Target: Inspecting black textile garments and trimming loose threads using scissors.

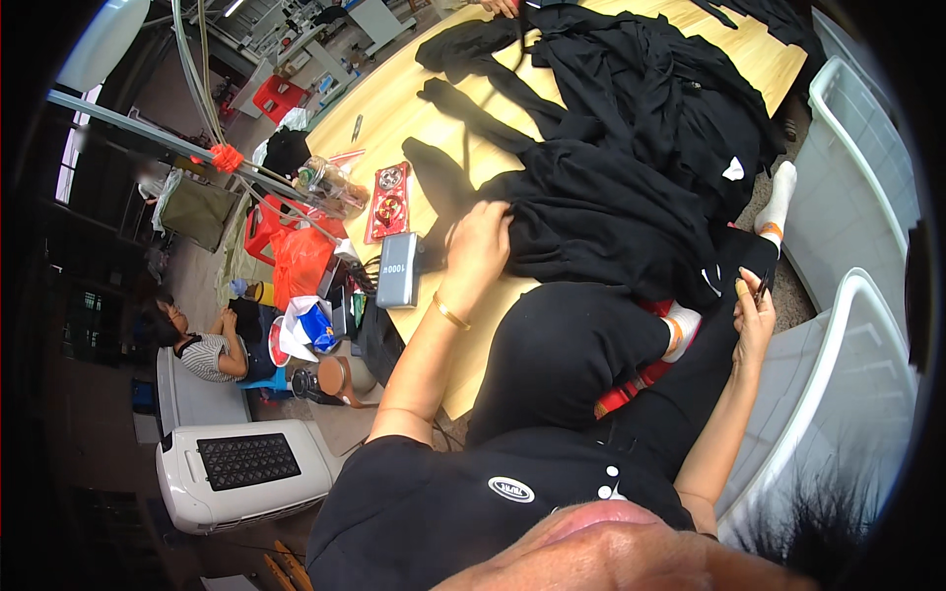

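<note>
Plainly, the black cloth (601, 212) lies bunched on the table (389, 128), its near folds close by the person's bent knee (552, 340). At its left edge rests the left hand (480, 238), fingers curled down over the fabric; whether they pinch it, I cannot tell. Well apart to the right, beside the near bin (788, 433), the right hand (754, 320) has its fingers closed around a small dark tool (761, 286), perhaps snips, too small to make out surely. Farther off, more black clothes (645, 84) are heaped toward the far end, with a white scrap (733, 168) on top. Just beside the left forearm sits a grey box (398, 271), then a red tray (375, 232) and a glass jar (335, 187); beyond the left edge hangs a red bag (299, 264). The far bin (847, 158) stands on the right. Black on black looks like the main hazard: the tool could nick the wrong fold, or the person's own dark trousers, because the edges are hard to tell apart. A sharp pull might drag the loose heap over the right edge, since the layers are tangled together. A leftward swing of the forearm could also knock the grey box off, as it sits so near the table's edge.
</note>
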`<state>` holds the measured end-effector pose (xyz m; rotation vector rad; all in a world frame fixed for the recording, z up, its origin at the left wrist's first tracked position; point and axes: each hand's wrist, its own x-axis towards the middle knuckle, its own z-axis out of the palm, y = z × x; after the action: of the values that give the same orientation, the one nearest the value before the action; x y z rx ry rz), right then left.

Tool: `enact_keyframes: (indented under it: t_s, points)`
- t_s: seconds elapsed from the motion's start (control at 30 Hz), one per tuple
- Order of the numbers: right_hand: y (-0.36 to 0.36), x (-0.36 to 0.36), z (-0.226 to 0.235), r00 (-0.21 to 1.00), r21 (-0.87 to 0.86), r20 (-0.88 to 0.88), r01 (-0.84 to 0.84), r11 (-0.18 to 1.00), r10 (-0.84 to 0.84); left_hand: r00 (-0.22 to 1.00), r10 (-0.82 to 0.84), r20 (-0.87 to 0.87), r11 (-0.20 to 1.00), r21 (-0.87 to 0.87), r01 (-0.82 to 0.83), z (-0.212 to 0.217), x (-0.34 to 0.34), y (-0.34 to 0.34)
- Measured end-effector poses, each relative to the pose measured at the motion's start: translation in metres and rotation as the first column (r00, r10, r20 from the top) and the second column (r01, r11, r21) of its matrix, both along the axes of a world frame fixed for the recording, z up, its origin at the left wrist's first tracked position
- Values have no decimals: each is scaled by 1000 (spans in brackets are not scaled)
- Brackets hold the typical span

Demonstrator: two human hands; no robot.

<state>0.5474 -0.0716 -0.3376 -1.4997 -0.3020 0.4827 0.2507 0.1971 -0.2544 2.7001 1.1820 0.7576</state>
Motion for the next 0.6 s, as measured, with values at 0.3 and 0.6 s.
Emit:
enact_keyframes:
  t_s: [0.3, 0.6]
  points:
    - [19, -12, 16, 995, 51, 7, -103, 993, 102, 802, -275, 531, 325, -734, 597, 45, 49, -25]
    - [35, -29, 22, 970, -99, 129, -193, 976, 205, 820, 48, 571, 856, -446, 261, -32, -1, 8]
